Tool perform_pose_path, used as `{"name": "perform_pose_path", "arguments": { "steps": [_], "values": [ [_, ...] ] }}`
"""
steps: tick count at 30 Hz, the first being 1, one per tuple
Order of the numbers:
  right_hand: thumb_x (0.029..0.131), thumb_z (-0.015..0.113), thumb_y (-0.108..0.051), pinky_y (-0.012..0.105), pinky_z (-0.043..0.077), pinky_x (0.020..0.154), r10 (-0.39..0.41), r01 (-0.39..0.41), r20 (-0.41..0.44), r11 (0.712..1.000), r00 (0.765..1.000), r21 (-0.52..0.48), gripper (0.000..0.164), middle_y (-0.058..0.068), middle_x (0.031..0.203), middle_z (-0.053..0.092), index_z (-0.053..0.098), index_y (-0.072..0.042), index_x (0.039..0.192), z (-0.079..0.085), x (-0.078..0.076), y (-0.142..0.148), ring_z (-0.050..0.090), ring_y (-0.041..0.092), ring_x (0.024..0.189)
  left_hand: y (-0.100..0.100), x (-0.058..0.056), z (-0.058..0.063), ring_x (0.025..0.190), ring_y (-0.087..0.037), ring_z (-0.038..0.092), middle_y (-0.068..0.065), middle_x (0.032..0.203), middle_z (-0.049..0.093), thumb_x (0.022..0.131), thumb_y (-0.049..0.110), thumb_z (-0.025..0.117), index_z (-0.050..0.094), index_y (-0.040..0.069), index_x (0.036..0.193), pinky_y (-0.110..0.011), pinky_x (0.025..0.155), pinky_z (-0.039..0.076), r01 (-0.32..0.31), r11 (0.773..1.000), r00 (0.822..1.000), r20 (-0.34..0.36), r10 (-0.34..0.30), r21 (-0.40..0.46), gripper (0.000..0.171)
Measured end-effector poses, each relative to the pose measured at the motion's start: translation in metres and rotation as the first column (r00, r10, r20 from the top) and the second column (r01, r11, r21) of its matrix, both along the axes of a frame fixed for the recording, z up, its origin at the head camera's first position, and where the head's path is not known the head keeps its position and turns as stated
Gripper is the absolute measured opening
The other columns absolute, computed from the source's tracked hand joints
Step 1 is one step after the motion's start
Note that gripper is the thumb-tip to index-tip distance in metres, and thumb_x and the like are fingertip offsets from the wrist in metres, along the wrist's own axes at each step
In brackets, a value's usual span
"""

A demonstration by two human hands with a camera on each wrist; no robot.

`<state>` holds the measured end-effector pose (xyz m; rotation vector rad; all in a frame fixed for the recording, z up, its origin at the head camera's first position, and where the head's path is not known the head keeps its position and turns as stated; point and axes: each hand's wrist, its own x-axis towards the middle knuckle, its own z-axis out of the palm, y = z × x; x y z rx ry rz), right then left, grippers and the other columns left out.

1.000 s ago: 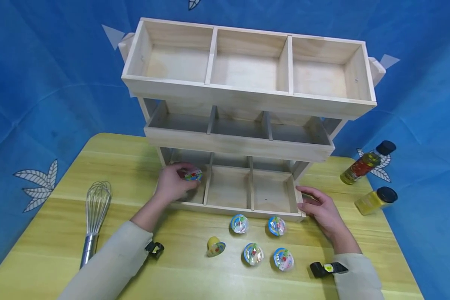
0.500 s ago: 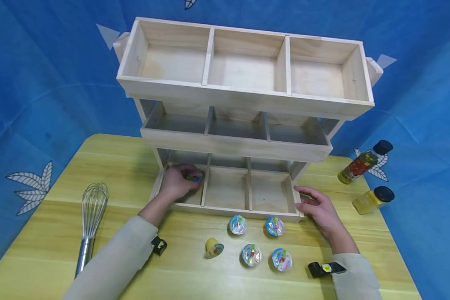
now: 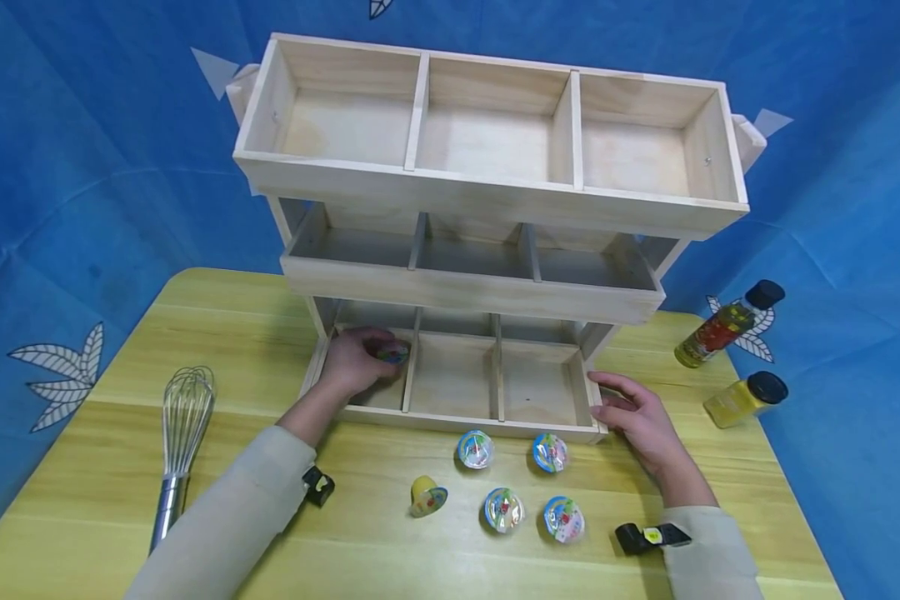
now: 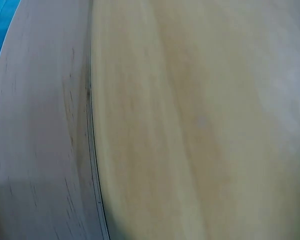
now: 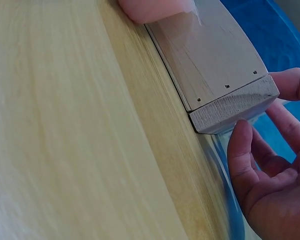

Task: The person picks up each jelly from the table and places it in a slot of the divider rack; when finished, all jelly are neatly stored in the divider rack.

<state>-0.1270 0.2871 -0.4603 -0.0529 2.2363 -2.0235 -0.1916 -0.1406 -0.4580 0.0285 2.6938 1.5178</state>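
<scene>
My left hand (image 3: 351,363) reaches into the bottom-left compartment of a three-tier wooden shelf (image 3: 472,287). Between its thumb and fingers it pinches a small jelly cup (image 3: 393,352) with a colourful foil lid, low in the compartment and partly shaded. My right hand (image 3: 640,417) is at the right end of the bottom tier, fingers loosely bent. In the right wrist view, its thumb and fingertips touch the corner of the wooden end panel (image 5: 235,105). The left wrist view shows only the shelf's front board (image 4: 40,120) and the tabletop, with the left hand out of sight.
Several jelly cups stand lid-up in front of the shelf, one nearest the board (image 3: 476,450); a yellow cup (image 3: 426,497) lies on its side. A whisk (image 3: 183,433) lies at left. At right are an oil bottle (image 3: 723,327) and a yellow jar (image 3: 742,402).
My left hand has lowered the jelly cup deeper into the bottom-left compartment. The right hand has stayed at the shelf's end, and the head view has shifted slightly.
</scene>
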Motion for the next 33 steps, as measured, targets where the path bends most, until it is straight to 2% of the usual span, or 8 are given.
{"name": "perform_pose_path", "arguments": {
  "steps": [7, 12, 19, 22, 27, 33],
  "values": [
    [0.087, 0.070, 0.008, 0.026, 0.055, 0.081, 0.003, -0.003, -0.009, 1.000, 1.000, 0.017, 0.054, 0.018, 0.133, 0.051, 0.050, 0.010, 0.137, 0.000, 0.000, 0.001, 0.062, 0.014, 0.103, 0.001, 0.000, 0.001, 0.102, -0.029, 0.065, -0.011, 0.109, 0.071, 0.071, 0.008, 0.089, 0.069, 0.003, 0.117, -0.041, 0.089, 0.053, 0.020, 1.000, 1.000, 0.009, -0.020, 0.001, 0.050],
    [0.086, 0.070, 0.008, 0.026, 0.055, 0.081, -0.001, 0.001, -0.011, 1.000, 1.000, 0.027, 0.055, 0.021, 0.135, 0.048, 0.050, 0.011, 0.137, 0.000, 0.000, 0.001, 0.062, 0.014, 0.103, 0.001, -0.001, 0.001, 0.101, -0.029, 0.064, -0.012, 0.110, 0.070, 0.069, 0.009, 0.090, 0.069, 0.004, 0.117, -0.042, 0.088, 0.053, 0.021, 1.000, 1.000, 0.007, -0.021, 0.000, 0.053],
    [0.087, 0.070, 0.006, 0.026, 0.055, 0.080, 0.004, -0.004, -0.011, 0.999, 1.000, 0.046, 0.055, 0.025, 0.138, 0.045, 0.049, 0.011, 0.138, -0.001, 0.000, 0.001, 0.062, 0.014, 0.102, -0.004, 0.005, 0.006, 0.104, -0.033, 0.063, -0.016, 0.115, 0.067, 0.069, 0.012, 0.091, 0.065, 0.002, 0.122, -0.044, 0.090, 0.052, 0.055, 0.997, 0.997, -0.045, -0.057, -0.047, 0.059],
    [0.087, 0.069, 0.007, 0.026, 0.055, 0.080, 0.003, -0.003, -0.005, 0.999, 1.000, 0.040, 0.055, 0.025, 0.138, 0.045, 0.048, 0.011, 0.138, -0.001, 0.000, 0.001, 0.062, 0.014, 0.102, -0.007, 0.012, 0.014, 0.102, -0.035, 0.064, -0.019, 0.115, 0.067, 0.071, 0.013, 0.090, 0.065, 0.001, 0.123, -0.046, 0.087, 0.053, 0.064, 0.996, 0.994, -0.082, -0.069, -0.070, 0.059],
    [0.087, 0.070, 0.007, 0.027, 0.056, 0.079, -0.003, 0.003, 0.001, 1.000, 1.000, 0.025, 0.055, 0.024, 0.135, 0.048, 0.049, 0.011, 0.138, -0.001, 0.000, 0.000, 0.063, 0.014, 0.101, -0.008, 0.031, 0.029, 0.104, -0.039, 0.062, -0.022, 0.119, 0.064, 0.072, 0.013, 0.087, 0.063, 0.000, 0.127, -0.051, 0.086, 0.053, 0.053, 0.994, 0.989, -0.136, -0.067, -0.099, 0.060],
    [0.088, 0.069, 0.005, 0.028, 0.056, 0.079, -0.008, 0.008, 0.018, 1.000, 1.000, 0.024, 0.054, 0.026, 0.135, 0.049, 0.050, 0.008, 0.139, -0.001, 0.001, 0.000, 0.063, 0.015, 0.101, -0.006, 0.054, 0.031, 0.108, -0.040, 0.059, -0.023, 0.122, 0.062, 0.071, 0.005, 0.085, 0.062, -0.005, 0.126, -0.052, 0.086, 0.053, 0.084, 0.994, 0.966, -0.237, -0.098, -0.067, 0.060]
  ]
}}
